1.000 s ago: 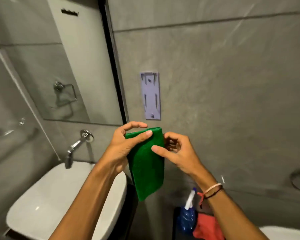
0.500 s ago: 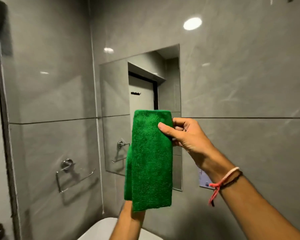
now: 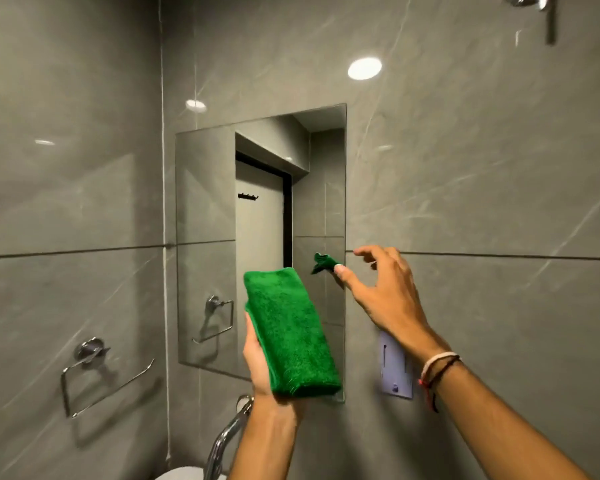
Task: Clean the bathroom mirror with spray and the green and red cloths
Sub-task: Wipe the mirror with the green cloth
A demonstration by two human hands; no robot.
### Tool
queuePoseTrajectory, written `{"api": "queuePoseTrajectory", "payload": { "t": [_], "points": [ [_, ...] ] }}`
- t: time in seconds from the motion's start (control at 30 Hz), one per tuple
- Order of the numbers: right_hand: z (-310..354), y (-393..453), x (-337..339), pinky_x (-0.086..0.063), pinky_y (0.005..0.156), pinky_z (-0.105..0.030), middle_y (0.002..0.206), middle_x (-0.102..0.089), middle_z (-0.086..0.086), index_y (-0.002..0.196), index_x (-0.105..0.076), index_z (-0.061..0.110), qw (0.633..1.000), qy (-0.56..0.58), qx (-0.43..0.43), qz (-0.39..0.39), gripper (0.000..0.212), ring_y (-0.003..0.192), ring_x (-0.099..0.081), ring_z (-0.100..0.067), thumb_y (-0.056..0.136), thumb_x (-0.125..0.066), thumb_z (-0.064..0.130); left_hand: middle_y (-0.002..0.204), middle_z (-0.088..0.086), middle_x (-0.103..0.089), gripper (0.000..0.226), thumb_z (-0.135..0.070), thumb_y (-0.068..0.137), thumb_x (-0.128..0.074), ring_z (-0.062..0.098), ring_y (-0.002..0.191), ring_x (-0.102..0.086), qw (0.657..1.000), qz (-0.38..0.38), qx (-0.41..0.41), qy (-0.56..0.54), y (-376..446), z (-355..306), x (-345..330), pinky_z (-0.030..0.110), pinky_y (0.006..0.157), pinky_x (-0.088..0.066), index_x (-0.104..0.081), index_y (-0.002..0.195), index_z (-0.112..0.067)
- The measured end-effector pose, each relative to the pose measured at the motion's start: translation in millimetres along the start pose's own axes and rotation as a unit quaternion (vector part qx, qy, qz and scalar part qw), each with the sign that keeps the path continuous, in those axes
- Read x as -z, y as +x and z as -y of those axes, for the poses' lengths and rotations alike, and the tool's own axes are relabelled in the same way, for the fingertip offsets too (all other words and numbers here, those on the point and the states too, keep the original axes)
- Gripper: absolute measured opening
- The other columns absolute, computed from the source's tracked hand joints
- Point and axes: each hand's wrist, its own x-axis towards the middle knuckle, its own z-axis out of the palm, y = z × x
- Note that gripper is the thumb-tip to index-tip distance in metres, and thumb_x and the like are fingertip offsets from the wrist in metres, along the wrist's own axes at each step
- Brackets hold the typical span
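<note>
The rectangular mirror (image 3: 208, 244) hangs on the grey tiled wall ahead. My left hand (image 3: 257, 358) grips the folded green cloth (image 3: 290, 334) from behind and holds it upright in front of the mirror's lower right part. My right hand (image 3: 381, 292) is off the cloth, fingers spread, hovering at the mirror's right edge. A green scrap beside its thumb is the cloth's reflection (image 3: 323, 263) in the glass. The spray bottle and the red cloth are out of view.
A chrome towel ring (image 3: 90, 372) is fixed to the left wall. A chrome tap (image 3: 229, 434) rises below the mirror above a white basin rim (image 3: 181, 474). A pale purple wall plate (image 3: 395, 372) sits right of the mirror.
My right hand let go of the green cloth's top and moved right, fingers spread. The left hand now carries the cloth alone, tilted. The view shifted right and slightly up.
</note>
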Motion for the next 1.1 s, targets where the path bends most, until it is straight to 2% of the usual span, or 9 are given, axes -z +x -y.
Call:
{"api": "queuePoseTrajectory", "payload": {
  "t": [0.1,0.2,0.23,0.3,0.37,0.4,0.6,0.8,1.1],
  "points": [
    [-17,24,22,-0.053,0.096,-0.042,0.126,-0.057,-0.005,0.13,-0.06,0.023,0.993,-0.08,0.043,-0.069,0.049,0.119,-0.055,-0.025,0.091,-0.066,0.051,0.101,0.007,-0.074,0.066,-0.069,0.095,-0.038,0.019,0.076,-0.069,0.994,-0.007,-0.099,0.049,35,-3,-66,0.027,0.067,-0.056,-0.073,0.119,-0.018],
    [-27,56,38,-0.049,0.099,-0.044,0.135,-0.058,-0.008,0.137,-0.057,0.02,0.973,-0.171,0.091,-0.128,0.051,0.124,-0.055,-0.029,0.094,-0.062,0.047,0.152,0.002,-0.051,0.06,-0.056,0.105,-0.028,0.018,0.135,-0.05,0.931,-0.024,-0.272,0.242,98,0,-129,0.029,0.105,-0.044,-0.041,0.153,-0.023],
    [-29,67,41,-0.048,0.103,-0.045,0.14,-0.057,-0.01,0.14,-0.056,0.019,0.965,-0.195,0.101,-0.144,0.053,0.129,-0.054,-0.031,0.095,-0.061,0.045,0.162,0.003,-0.039,0.058,-0.052,0.106,-0.027,0.019,0.149,-0.035,0.886,-0.001,-0.333,0.321,119,5,-145,0.033,0.116,-0.035,-0.031,0.158,-0.026],
    [-32,95,46,-0.044,0.112,-0.049,0.151,-0.053,-0.015,0.145,-0.054,0.017,0.95,-0.238,0.124,-0.16,0.056,0.14,-0.05,-0.035,0.096,-0.061,0.041,0.172,0.006,-0.004,0.058,-0.04,0.108,-0.029,0.02,0.16,-0.004,0.734,0.026,-0.444,0.513,164,9,-177,0.039,0.129,-0.011,-0.003,0.16,-0.031],
    [-37,119,47,-0.041,0.118,-0.051,0.156,-0.05,-0.018,0.149,-0.052,0.016,0.94,-0.265,0.148,-0.158,0.057,0.146,-0.046,-0.036,0.097,-0.06,0.04,0.172,0.009,0.009,0.059,-0.037,0.109,-0.028,0.022,0.159,0.007,0.602,-0.002,-0.46,0.653,201,19,-192,0.047,0.13,-0.005,0.001,0.16,-0.028],
    [-42,130,46,-0.039,0.12,-0.051,0.157,-0.049,-0.019,0.15,-0.051,0.016,0.934,-0.277,0.162,-0.159,0.058,0.147,-0.045,-0.036,0.098,-0.059,0.04,0.172,0.01,0.008,0.06,-0.039,0.109,-0.026,0.022,0.159,0.007,0.572,-0.03,-0.466,0.675,215,23,-195,0.048,0.129,-0.007,-0.001,0.162,-0.026],
    [-56,171,26,-0.033,0.124,-0.055,0.16,-0.045,-0.02,0.152,-0.049,0.017,0.903,-0.337,0.212,-0.161,0.066,0.15,-0.042,-0.035,0.095,-0.049,0.052,0.173,0.006,0.006,0.063,-0.047,0.103,-0.015,0.018,0.159,0.005,0.534,-0.021,-0.521,0.666,263,-15,-220,0.043,0.13,-0.001,-0.002,0.162,-0.028],
    [-44,199,0,-0.027,0.127,-0.055,0.164,-0.037,-0.021,0.155,-0.044,0.018,0.887,-0.33,0.251,-0.204,0.07,0.154,-0.035,-0.036,0.098,-0.038,0.058,0.173,0.006,0.001,0.061,-0.046,0.105,-0.018,0.021,0.159,0.002,0.563,-0.042,-0.516,0.644,316,-86,-235,0.049,0.129,0.001,-0.007,0.162,-0.028],
    [-44,212,-32,-0.014,0.131,-0.051,0.173,-0.012,-0.013,0.163,-0.021,0.026,0.879,-0.336,0.26,-0.217,0.079,0.162,-0.01,-0.027,0.098,-0.024,0.071,0.173,0.007,0.002,0.058,-0.045,0.107,-0.014,0.022,0.16,0.003,0.621,-0.191,-0.425,0.63,377,-175,-72,0.05,0.128,0.005,-0.002,0.162,-0.029]
  ]
}}
